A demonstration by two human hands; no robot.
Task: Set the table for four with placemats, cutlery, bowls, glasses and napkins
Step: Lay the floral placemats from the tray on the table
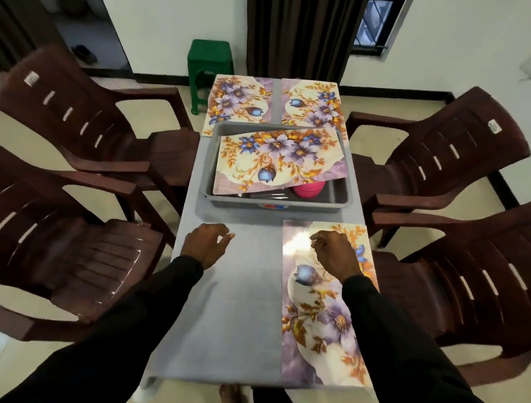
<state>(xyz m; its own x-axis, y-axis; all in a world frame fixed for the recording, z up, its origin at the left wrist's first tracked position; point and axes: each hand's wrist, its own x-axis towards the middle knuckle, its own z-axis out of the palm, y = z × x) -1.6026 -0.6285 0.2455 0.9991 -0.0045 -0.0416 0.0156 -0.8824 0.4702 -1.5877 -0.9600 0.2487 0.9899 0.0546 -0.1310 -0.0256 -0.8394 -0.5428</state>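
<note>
Glossy floral placemat [324,319] (purple, cream); lies flat.

Position: I see from head height at the near short end of the desk [235,311].
Facing: forward and down its length.
Nearness: close, wide-angle.

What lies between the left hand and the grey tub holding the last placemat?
Only bare tabletop separates the left hand from the grey tub, as the head view shows.
</note>
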